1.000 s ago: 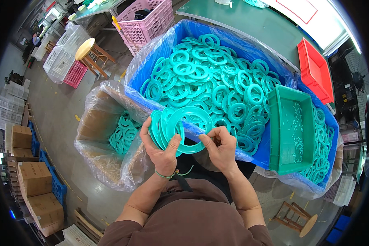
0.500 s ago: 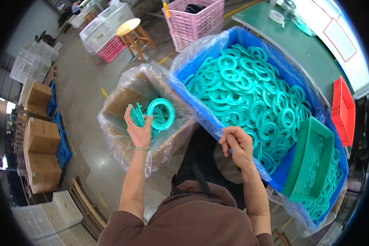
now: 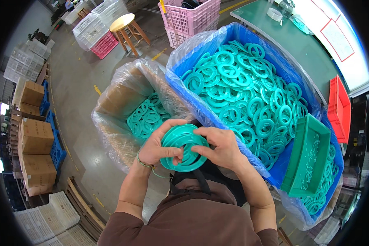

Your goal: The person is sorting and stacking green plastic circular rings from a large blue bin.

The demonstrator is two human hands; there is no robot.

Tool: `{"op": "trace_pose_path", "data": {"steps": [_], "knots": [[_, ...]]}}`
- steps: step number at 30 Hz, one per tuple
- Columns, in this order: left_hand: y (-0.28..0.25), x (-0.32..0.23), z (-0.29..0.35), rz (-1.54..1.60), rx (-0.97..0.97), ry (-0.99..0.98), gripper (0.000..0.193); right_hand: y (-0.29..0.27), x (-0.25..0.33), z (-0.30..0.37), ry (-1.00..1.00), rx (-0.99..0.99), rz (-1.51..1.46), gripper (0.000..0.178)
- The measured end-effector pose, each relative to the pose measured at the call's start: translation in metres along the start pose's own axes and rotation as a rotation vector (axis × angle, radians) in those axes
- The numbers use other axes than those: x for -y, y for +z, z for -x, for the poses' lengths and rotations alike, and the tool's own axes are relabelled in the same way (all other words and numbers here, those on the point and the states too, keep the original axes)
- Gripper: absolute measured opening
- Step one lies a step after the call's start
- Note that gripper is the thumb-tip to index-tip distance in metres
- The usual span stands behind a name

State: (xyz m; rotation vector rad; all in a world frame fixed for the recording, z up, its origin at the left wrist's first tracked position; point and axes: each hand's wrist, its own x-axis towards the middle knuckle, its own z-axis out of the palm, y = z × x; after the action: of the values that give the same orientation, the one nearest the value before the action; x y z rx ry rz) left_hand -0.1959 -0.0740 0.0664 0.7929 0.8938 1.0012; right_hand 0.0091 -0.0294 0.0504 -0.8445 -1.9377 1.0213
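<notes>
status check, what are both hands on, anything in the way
Left hand holding teal rings, right hand also touching them. Blue bin close beside right hand. Nothing seen blocking either hand.

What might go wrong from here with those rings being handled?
The stack of teal rings sits between the left hand and right hand, so a ring might slip free if either grip loosens. Also, the green tray of small pale pieces sits close beside loose rings; a knock could perhaps spill pieces among them.
</notes>
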Motion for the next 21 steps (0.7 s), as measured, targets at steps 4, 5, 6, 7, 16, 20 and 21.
{"op": "trace_pose_path", "data": {"steps": [4,5,6,7,16,20,21], "knots": [[0.001,0.011,-0.009,0.124,0.101,-0.083,0.07,-0.014,0.002,0.007,-0.001,0.061,0.186,0.019],[0.0,0.015,-0.011,0.198,0.111,-0.078,0.068,-0.018,0.002,0.01,0.198,0.126,0.13,0.017],[0.002,0.018,-0.011,0.201,0.117,-0.077,0.068,-0.023,-0.001,0.014,0.199,0.124,0.136,0.017],[0.005,0.022,-0.012,0.18,0.015,0.017,0.068,-0.028,-0.007,0.019,0.348,0.101,-0.073,0.017],[0.01,0.027,-0.017,0.153,-0.112,0.089,0.066,-0.029,-0.01,0.027,0.714,0.177,-0.947,0.027],[0.015,0.029,-0.017,0.112,-0.109,0.051,0.065,-0.014,-0.021,0.036,0.612,0.106,-0.884,0.02],[0.015,0.029,-0.018,0.11,-0.111,0.051,0.065,-0.009,-0.018,0.034,0.503,-0.005,-0.781,0.018]]}}
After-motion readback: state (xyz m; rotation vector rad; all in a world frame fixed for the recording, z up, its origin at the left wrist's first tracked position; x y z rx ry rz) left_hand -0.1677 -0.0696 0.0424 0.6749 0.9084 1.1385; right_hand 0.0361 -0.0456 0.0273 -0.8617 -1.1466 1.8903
